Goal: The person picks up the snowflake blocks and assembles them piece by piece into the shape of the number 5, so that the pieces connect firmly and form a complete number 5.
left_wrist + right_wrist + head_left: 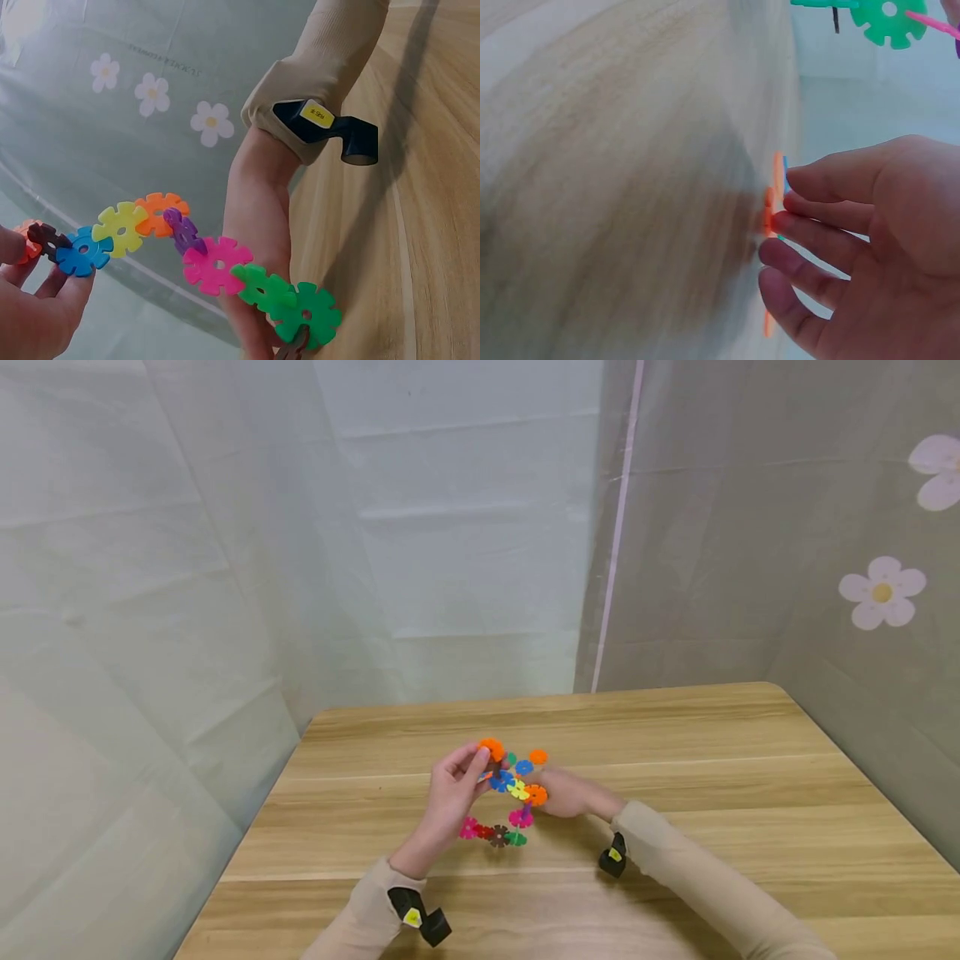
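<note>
My left hand (pixel 453 797) pinches one end of a chain of interlocking plastic flower discs (pixel 120 229), near an orange disc, a brown disc and a blue disc. From there the chain hangs above the table through yellow, orange, purple, pink and green discs, ending in brown, red and pink ones. Behind it, my right hand (pixel 566 793) reaches down to the tabletop beside loose discs. In the right wrist view its fingers are loosely bent, with fingertips at flat orange discs (pixel 768 212); a firm hold does not show.
Loose on the wooden table (pixel 675 735) lie an orange disc (pixel 538 757), a blue disc (pixel 524 767) and a green disc (pixel 512 758). Pale curtains (pixel 465 568) hang beyond the table's back and side edges. Each wrist bears a black camera mount (pixel 613 856).
</note>
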{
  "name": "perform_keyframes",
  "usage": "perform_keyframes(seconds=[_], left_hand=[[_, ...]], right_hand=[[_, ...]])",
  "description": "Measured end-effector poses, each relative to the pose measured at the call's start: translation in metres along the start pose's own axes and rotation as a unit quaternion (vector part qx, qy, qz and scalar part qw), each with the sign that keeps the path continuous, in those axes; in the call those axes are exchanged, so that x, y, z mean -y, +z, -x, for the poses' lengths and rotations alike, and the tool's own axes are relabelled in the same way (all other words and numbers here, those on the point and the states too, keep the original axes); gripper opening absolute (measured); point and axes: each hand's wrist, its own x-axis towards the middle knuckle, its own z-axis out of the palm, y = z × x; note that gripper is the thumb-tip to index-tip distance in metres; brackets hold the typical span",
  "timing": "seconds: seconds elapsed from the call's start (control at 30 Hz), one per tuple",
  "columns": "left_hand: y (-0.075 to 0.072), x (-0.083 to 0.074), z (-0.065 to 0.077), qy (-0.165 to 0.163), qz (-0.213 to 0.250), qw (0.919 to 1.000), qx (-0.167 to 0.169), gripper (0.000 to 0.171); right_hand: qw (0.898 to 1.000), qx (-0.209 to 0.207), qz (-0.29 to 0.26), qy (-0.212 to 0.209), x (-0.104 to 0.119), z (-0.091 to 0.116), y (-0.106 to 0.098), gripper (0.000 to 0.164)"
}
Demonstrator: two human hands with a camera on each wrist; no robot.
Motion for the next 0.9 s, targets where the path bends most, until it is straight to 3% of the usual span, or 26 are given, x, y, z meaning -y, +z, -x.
perform_keyframes(seconds=[0.2, 0.4, 0.5, 0.63, 0.8, 0.9], left_hand=[[0.000, 0.000, -0.003, -0.002, 0.022, 0.9996, -0.017, 0.015], [-0.001, -0.001, -0.003, -0.004, 0.026, 0.9995, -0.020, 0.014], [-0.001, 0.000, -0.002, -0.004, 0.022, 0.9995, -0.024, 0.013], [-0.002, 0.002, -0.002, -0.003, 0.015, 0.9995, -0.027, 0.012], [-0.002, 0.003, -0.001, -0.002, -0.002, 0.9998, -0.019, 0.013], [-0.001, 0.003, 0.000, 0.001, -0.008, 0.9999, -0.011, 0.013]], right_hand=[[1.000, -0.003, 0.013, -0.016, 0.003, 0.002, -0.002, 0.039], [0.999, 0.031, 0.032, 0.021, 0.012, 0.010, -0.006, 0.005], [0.998, 0.044, 0.036, 0.029, 0.015, 0.012, -0.006, 0.002], [0.999, 0.023, 0.031, 0.018, 0.017, 0.012, -0.005, 0.011], [0.997, -0.020, 0.067, -0.013, 0.014, 0.007, 0.001, 0.025], [0.996, -0.025, 0.085, -0.010, 0.011, 0.005, 0.005, 0.027]])
